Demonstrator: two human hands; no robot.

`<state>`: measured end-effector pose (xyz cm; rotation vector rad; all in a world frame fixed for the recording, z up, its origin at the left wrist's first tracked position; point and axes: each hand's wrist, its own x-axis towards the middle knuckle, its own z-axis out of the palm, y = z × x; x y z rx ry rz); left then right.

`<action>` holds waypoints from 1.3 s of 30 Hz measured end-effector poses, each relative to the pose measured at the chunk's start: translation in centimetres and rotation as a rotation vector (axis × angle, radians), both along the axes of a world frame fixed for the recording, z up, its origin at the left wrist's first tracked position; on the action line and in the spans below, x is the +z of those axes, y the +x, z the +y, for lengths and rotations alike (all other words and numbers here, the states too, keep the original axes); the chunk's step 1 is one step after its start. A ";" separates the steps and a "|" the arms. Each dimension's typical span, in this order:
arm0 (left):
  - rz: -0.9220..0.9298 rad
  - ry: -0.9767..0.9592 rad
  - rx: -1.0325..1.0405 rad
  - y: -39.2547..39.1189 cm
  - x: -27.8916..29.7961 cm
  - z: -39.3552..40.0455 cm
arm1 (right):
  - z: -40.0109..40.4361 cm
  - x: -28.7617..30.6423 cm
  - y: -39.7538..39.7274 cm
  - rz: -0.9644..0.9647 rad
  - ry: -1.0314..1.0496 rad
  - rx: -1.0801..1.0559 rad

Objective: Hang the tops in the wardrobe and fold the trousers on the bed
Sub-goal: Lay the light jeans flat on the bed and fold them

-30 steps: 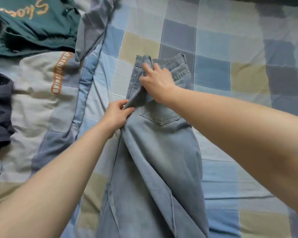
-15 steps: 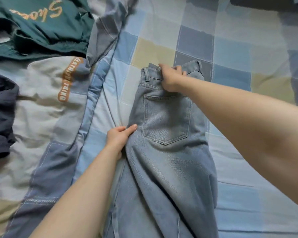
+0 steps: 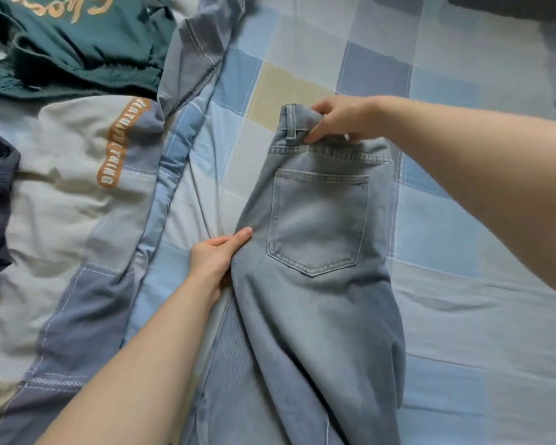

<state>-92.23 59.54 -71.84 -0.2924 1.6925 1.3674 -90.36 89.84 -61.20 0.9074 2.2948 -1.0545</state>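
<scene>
Jeans [image 3: 315,284] flat on the bed [image 3: 463,284]
Right hand [image 3: 341,118] pinches the waistband, upper centre; left hand [image 3: 214,255] grips the jeans' left edge.

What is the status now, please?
Right hand pinches jeans waistband; left hand grips their side. Jeans flat on bed, unfolded. Nothing in the way.

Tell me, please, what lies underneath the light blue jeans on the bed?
The light blue jeans lie on the checked bedsheet, which shows all around them. Whether anything else sits beneath the denim cannot be seen; the left hand's fingers disappear under its edge.
</scene>
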 end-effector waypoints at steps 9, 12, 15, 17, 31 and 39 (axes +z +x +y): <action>-0.005 -0.030 0.045 -0.3 0.4 0.8 | -4.2 -3.5 -0.4 0.088 0.946 -0.022; 0.003 -0.036 0.020 0.0 0.7 0.6 | -6.6 -2.9 4.2 0.307 0.944 -0.113; 0.033 -0.062 0.001 0.1 1.6 0.8 | -10.2 -3.2 12.6 0.381 0.780 -0.406; 0.138 -0.099 -0.040 -0.8 2.2 2.0 | -12.5 -4.1 18.2 0.319 0.523 -0.704; 0.512 -0.300 -0.180 10.0 5.8 -4.7 | -28.1 -3.9 33.4 0.089 -0.027 -0.751; -0.001 -0.305 -0.328 23.8 5.8 -13.4 | -32.9 -1.0 31.9 0.035 -0.163 -0.771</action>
